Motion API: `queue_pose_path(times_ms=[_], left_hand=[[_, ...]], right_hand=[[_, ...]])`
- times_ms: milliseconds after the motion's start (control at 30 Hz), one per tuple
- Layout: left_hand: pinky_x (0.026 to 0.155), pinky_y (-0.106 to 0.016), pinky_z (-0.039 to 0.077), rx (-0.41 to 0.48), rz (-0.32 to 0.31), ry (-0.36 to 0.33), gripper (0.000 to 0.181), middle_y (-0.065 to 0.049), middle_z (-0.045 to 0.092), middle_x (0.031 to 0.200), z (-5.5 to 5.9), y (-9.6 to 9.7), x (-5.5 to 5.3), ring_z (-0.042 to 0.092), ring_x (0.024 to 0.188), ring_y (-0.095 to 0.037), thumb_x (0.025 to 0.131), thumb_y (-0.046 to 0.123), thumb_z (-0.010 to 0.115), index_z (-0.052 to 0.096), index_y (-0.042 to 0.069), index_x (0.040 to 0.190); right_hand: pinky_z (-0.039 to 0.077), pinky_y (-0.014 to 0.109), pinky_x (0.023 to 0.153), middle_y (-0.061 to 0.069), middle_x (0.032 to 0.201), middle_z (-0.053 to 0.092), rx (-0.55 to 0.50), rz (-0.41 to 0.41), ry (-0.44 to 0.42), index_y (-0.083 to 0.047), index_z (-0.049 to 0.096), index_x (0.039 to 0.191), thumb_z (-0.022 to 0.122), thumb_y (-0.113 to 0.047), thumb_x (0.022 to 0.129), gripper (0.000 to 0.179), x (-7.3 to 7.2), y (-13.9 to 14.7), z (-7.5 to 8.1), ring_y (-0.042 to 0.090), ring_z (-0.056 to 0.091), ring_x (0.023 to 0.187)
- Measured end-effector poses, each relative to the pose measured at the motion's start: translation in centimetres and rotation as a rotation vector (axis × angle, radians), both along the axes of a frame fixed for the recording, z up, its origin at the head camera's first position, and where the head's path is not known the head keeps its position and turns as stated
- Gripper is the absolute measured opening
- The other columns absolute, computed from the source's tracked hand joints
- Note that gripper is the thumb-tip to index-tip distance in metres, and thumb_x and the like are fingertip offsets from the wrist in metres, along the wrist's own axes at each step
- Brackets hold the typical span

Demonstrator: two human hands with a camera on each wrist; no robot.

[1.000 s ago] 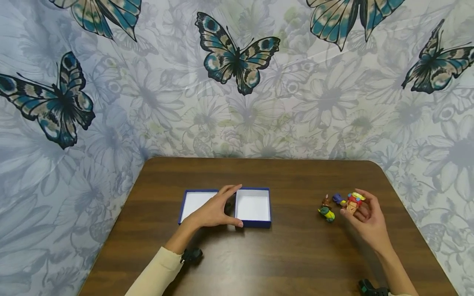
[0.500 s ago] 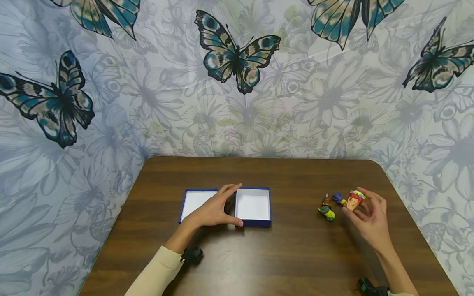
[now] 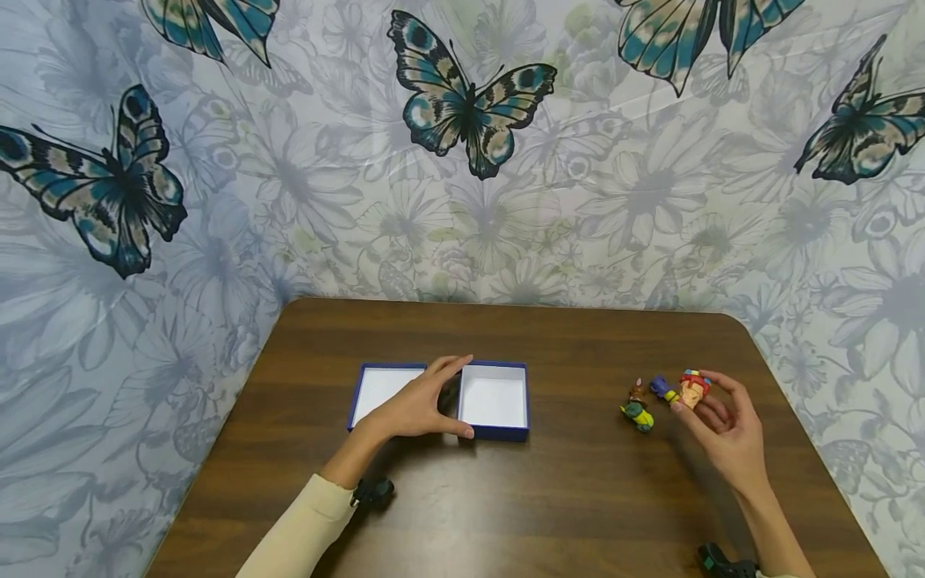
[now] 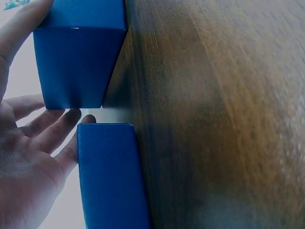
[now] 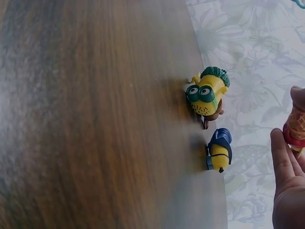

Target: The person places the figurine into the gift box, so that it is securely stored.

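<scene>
Filling the background, a pale floral wall covering (image 3: 592, 241) bears teal-and-black butterflies (image 3: 473, 112). Below it stands a brown wood-grain table (image 3: 564, 498). A cream sleeve (image 3: 303, 522) covers the left forearm. Left hand (image 3: 415, 405): spread across the left side of the blue-edged box (image 3: 495, 395), gripping it with the thumb at the near corner and a fingertip at the far one. Right hand (image 3: 726, 433): pinching a red-and-tan figure (image 3: 693, 389) between thumb and fingers, raised off the table near its right side. The box shows a white interior; a shallower blue-edged tray (image 3: 379, 389), also white inside, lies just left of it, a narrow gap between, partly hidden by the left hand. Near the held figure are three small toys on the table: a green-and-yellow figure (image 5: 207, 93) with goggles, a blue-and-yellow figure (image 5: 220, 150) and a brown figure (image 3: 637, 391).
</scene>
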State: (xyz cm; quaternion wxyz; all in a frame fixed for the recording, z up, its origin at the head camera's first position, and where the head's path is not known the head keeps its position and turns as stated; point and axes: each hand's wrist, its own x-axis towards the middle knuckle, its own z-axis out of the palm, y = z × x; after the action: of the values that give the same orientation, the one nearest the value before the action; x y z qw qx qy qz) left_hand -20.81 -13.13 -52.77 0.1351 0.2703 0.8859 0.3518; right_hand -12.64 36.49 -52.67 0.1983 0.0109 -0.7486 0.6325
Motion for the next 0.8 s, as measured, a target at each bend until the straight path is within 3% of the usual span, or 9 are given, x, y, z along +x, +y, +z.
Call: queue_pose_path(times_ms=[167, 433, 800], left_hand=[[0.12, -0.064, 0.044, 0.001, -0.001, 0.001, 0.123, -0.001, 0.029, 0.175, -0.05, -0.02, -0.04, 0.045, 0.156, -0.037, 0.075, 0.067, 0.092, 0.019, 0.043, 0.172], [0.121, -0.064, 0.043, 0.0, -0.001, 0.001, 0.123, -0.001, 0.03, 0.174, -0.02, 0.03, -0.02, 0.045, 0.156, -0.036, 0.075, 0.065, 0.093, 0.02, 0.042, 0.172], [0.12, -0.065, 0.043, -0.009, 0.003, 0.001, 0.124, -0.001, 0.029, 0.175, -0.09, 0.1, -0.09, 0.044, 0.156, -0.037, 0.075, 0.067, 0.092, 0.019, 0.043, 0.172]], right_hand=[[0.058, 0.014, 0.093, 0.007, 0.146, 0.059, 0.035, 0.01, 0.04, 0.014, 0.047, 0.149, 0.073, 0.03, 0.08, 0.075, -0.04, 0.0, -0.08, 0.001, 0.073, 0.108], [0.058, 0.013, 0.089, 0.011, 0.148, 0.066, 0.15, 0.023, 0.137, 0.015, 0.052, 0.145, 0.076, 0.032, 0.075, 0.076, -0.22, -0.02, -0.22, 0.001, 0.073, 0.109], [0.057, 0.012, 0.091, -0.001, 0.145, 0.067, 0.226, -0.036, 0.016, 0.006, 0.056, 0.148, 0.08, 0.022, 0.08, 0.074, -0.15, 0.0, -0.38, -0.001, 0.07, 0.106]])
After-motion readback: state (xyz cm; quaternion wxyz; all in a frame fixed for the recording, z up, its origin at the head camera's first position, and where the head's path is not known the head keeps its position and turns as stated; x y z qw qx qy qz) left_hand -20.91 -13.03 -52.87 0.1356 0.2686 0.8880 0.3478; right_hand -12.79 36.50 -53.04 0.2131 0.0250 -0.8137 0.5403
